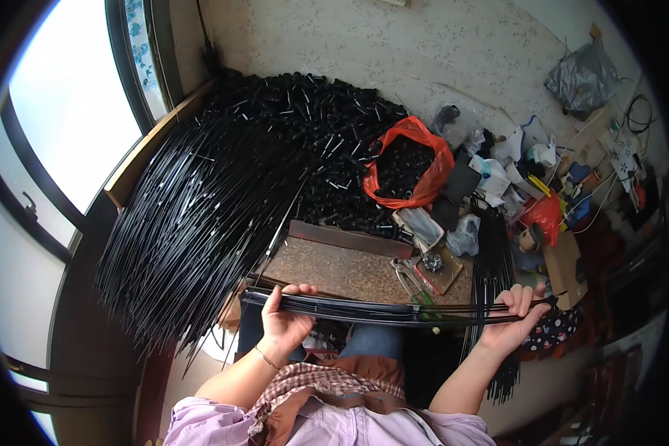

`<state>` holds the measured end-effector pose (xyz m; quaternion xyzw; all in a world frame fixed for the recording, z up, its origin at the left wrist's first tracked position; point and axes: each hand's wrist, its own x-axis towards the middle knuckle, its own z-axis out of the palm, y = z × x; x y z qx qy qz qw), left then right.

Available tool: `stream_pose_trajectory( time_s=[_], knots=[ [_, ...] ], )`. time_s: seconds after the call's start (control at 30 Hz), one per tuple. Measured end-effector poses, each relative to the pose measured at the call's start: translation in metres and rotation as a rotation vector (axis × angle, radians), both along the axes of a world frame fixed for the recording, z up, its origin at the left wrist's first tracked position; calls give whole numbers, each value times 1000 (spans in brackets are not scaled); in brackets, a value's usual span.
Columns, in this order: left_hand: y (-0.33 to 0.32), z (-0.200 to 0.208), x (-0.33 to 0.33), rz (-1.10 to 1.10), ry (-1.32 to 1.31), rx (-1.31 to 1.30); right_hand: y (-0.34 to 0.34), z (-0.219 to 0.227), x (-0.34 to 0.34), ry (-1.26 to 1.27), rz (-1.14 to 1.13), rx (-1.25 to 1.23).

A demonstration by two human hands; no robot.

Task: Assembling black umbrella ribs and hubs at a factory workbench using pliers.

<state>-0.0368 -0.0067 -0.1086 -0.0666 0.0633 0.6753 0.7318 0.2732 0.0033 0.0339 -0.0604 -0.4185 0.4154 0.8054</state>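
Observation:
Across my lap lies a bundle of long, thin black rods, held level just in front of the bench edge. Near its left end, my left hand is closed round the bundle, thumb on the upper side. My right hand grips the other end, its fingers curled and thumb stretched along the rods. A large heap of similar black rods fans out at the left. Behind the bench top spreads a pile of short black cylindrical pieces, some with shiny metal parts.
An orange-red plastic bag holds more small black pieces. Pliers and a cluster of small metal parts lie on the bench's right. More black rods hang over its right edge. Beyond are a cardboard box and clutter.

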Motion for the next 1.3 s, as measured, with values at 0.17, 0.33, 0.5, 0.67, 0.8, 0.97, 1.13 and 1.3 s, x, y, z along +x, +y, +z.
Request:
stream_pose_trajectory(
  time_s=[0.17, 0.33, 0.5, 0.67, 0.8, 0.97, 1.13, 1.3],
  knots=[
    [-23, -102, 45, -791, 380, -519, -11, 19, -64, -59, -418, -182],
    [-19, -141, 30, -1432, 1229, -234, -16, -19, -97, -294, -142, -398],
    [31, 56, 35, -407, 1883, 758, -2, -38, -94, -354, 224, -530],
    [40, 131, 39, 27, 1696, 864, 6, -19, -109, -524, 188, -452],
    [39, 124, 55, 159, 1694, 804, 12, -26, -101, -446, 210, -420],
    [95, 106, 79, -224, 1313, 876, 33, -52, -70, -303, 162, -468],
    [251, 73, 104, 36, 1972, 652, 60, -56, -57, -148, 162, -538],
    [342, 51, 137, 284, 2782, 373, 63, -58, -45, -220, 116, -633]
  ],
)
